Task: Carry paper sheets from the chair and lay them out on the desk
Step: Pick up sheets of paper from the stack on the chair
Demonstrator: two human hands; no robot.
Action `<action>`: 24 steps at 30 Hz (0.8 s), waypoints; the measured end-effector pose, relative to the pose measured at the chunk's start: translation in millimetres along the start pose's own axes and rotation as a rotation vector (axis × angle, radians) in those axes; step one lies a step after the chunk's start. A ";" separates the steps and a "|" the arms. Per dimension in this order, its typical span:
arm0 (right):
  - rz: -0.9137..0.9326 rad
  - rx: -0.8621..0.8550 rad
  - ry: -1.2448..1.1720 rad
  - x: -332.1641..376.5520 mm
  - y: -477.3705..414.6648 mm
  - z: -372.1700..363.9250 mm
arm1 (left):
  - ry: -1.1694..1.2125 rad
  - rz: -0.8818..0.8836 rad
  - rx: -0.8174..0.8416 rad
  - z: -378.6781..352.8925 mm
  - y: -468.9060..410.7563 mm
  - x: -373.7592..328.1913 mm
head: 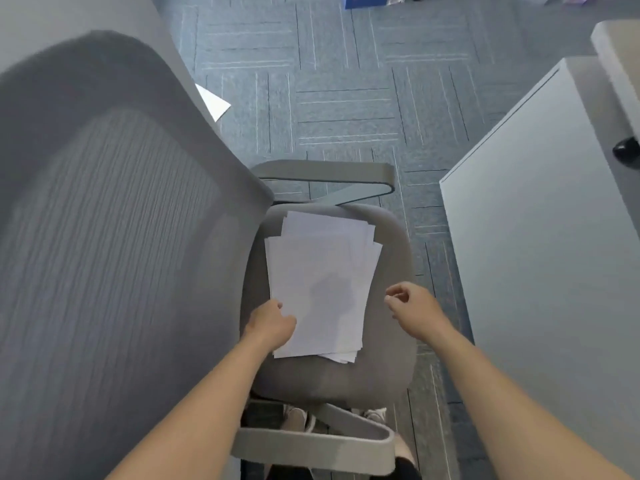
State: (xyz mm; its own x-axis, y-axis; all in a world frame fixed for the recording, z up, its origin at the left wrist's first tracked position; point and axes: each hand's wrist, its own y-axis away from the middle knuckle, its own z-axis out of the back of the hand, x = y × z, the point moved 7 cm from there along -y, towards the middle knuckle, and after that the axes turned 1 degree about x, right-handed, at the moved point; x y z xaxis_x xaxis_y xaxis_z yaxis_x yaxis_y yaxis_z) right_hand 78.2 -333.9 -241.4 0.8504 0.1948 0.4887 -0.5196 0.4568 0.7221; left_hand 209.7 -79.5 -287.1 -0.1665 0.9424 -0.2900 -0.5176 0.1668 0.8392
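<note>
A loose stack of white paper sheets (pixel 322 285) lies fanned out on the grey seat of an office chair (pixel 391 341) in the middle of the head view. My left hand (pixel 272 323) rests on the stack's near left edge, fingers curled onto the top sheet. My right hand (pixel 410 304) hovers just right of the stack above the seat, fingers loosely bent and holding nothing. The white desk (pixel 540 244) stands to the right of the chair.
The chair's tall mesh backrest (pixel 114 220) fills the left. Grey armrests sit beyond (pixel 325 174) and before (pixel 311 441) the seat. One white sheet (pixel 214 102) lies on the blue-grey carpet behind the backrest. A black object (pixel 627 152) sits on the desk's far right.
</note>
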 end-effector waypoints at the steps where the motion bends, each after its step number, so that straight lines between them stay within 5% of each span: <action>1: -0.027 -0.003 -0.021 -7.1 -20.4 -12.4 | -0.015 0.012 0.005 -4.6 -20.3 2.1; 10: -0.123 0.028 -0.134 -45.0 -158.5 -95.8 | 0.167 0.148 -0.197 -13.9 -156.7 22.2; 24: -0.210 -0.003 -0.347 -56.8 -174.6 -111.1 | 0.477 0.081 -0.340 -30.5 -144.2 0.7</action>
State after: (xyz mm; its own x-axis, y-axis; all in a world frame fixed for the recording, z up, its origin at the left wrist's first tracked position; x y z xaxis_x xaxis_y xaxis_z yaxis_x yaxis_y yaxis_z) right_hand 129.8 -328.3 -449.6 0.8595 -0.2077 0.4671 -0.3366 0.4578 0.8229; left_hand 258.6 -111.7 -422.3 -0.5348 0.7007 -0.4723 -0.7143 -0.0763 0.6957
